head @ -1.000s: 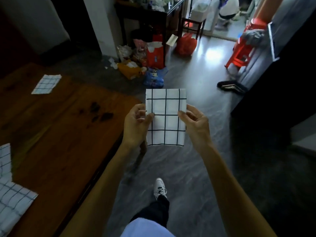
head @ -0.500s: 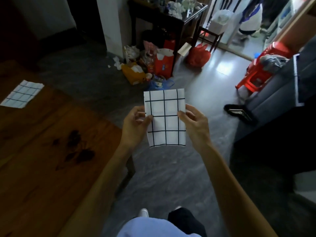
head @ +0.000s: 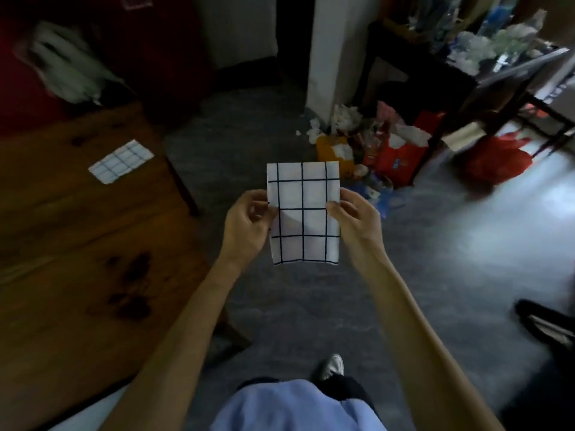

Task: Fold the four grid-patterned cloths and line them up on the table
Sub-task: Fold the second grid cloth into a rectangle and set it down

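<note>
A folded white cloth with a black grid (head: pixel 303 213) hangs upright in the air over the dark floor, to the right of the wooden table (head: pixel 62 244). My left hand (head: pixel 249 228) pinches its left edge and my right hand (head: pixel 354 219) pinches its right edge. A second folded grid cloth (head: pixel 120 161) lies flat on the far part of the table. No other grid cloths are in view.
The table's right edge and a leg run close to my left arm. Bags and litter (head: pixel 373 150) are heaped on the floor by a white pillar, beside a dark side table (head: pixel 466 73). A dark shoe (head: pixel 544 325) lies at the right. My foot (head: pixel 333 365) is on the floor below.
The view has swung left and I have stepped along the table: the far cloth now sits nearer the middle left. Both hands keep the same hold on the folded cloth.
</note>
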A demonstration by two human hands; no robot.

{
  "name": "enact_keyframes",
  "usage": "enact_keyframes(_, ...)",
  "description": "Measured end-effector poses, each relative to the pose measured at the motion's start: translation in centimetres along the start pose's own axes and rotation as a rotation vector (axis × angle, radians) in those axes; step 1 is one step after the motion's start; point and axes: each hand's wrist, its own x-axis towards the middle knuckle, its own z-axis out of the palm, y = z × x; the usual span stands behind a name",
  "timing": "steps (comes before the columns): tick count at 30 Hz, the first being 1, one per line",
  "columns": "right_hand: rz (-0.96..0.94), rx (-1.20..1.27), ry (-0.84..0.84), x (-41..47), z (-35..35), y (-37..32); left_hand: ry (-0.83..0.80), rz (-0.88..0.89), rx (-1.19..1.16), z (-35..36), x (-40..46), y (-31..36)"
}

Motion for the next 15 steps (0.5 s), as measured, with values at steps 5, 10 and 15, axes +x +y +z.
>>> enact_keyframes(5,0.044,-0.042,-0.204,7.0,1.9,-1.1,0.22,-0.078,0.029,-0.2,2.7,0.9)
enact_keyframes(10,0.063,-0.102,-0.401,10.6,6.3,0.0,0.396,-0.191,0.073,-1.9,3.5,-1.3)
enact_keyframes(15,0.087,-0.121,-0.578,14.0,12.8,1.2,0.54,-0.244,0.049,-5.0,4.9,-4.3)
